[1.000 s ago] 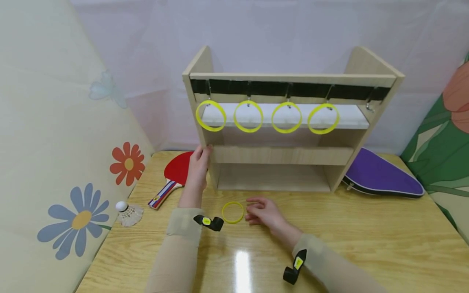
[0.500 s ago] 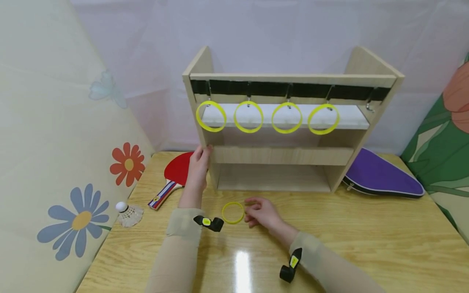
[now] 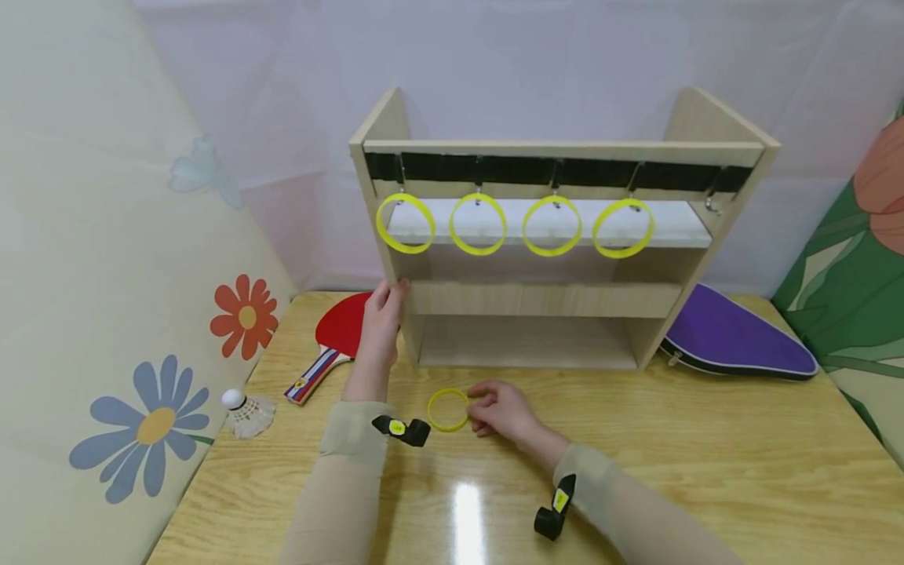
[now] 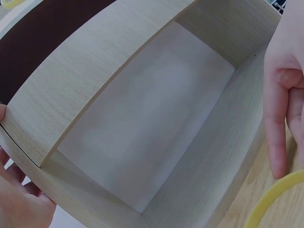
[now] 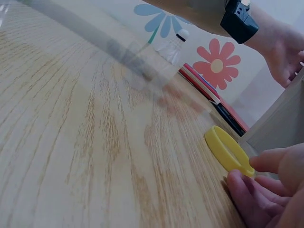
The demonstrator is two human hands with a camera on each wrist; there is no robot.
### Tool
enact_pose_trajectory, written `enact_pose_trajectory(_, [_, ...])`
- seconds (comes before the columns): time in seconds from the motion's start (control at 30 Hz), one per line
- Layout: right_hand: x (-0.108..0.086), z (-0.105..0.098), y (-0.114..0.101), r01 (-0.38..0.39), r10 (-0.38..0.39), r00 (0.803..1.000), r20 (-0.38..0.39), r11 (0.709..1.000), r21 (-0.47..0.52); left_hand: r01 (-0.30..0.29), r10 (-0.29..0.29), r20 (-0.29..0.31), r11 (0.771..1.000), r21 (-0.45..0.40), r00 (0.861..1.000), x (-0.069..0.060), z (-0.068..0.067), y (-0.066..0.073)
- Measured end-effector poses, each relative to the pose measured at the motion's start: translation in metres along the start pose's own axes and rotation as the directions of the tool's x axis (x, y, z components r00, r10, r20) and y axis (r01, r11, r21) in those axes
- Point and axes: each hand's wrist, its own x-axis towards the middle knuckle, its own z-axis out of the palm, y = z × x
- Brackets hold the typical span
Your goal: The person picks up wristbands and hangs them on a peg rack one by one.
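My left hand (image 3: pixel 382 322) grips the left side panel of a small wooden shelf (image 3: pixel 544 300), its thumb on the front edge and its fingers behind, as the left wrist view shows. On the table in front lies a yellow ring-shaped band (image 3: pixel 448 410), like a silicone wristband. At the band's right edge is my right hand (image 3: pixel 503 412); in the right wrist view, its fingertips (image 5: pixel 259 161) lie on either side of the band's near end, with no firm pinch visible. Several similar yellow bands (image 3: pixel 478 225) hang from hooks along the shelf's black strip. The rightmost hook (image 3: pixel 713 205) bears nothing.
A red table tennis bat (image 3: pixel 342 326) lies left of the shelf, partly behind my left hand. Further left is a shuttlecock (image 3: pixel 247 413). A purple bat case (image 3: pixel 738 337) lies against the shelf's right side. The wooden table (image 3: pixel 678 447) stretches in front.
My right hand has moved slightly left, from beside the loose band up to its right edge. My left hand has stayed on the shelf, and the hanging bands look unchanged.
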Motion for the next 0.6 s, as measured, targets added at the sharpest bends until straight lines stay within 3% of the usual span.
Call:
enact_pose_trajectory(0.27, [0.0059,0.0063,-0.0035,-0.052,0.046,0.997,-0.07,0.996,-0.079,-0.01,0.01,0.009,1.0,0.009,1.0,-0.0007,-0.0014,0.0007])
enact_pose_trajectory(0.6, [0.0064,0.0095,-0.0035,-0.049,0.033,0.993,-0.111,0.989,-0.141,-0.009,0.009,0.011,1.0,-0.002,1.0,-0.0005,0.0,0.0001])
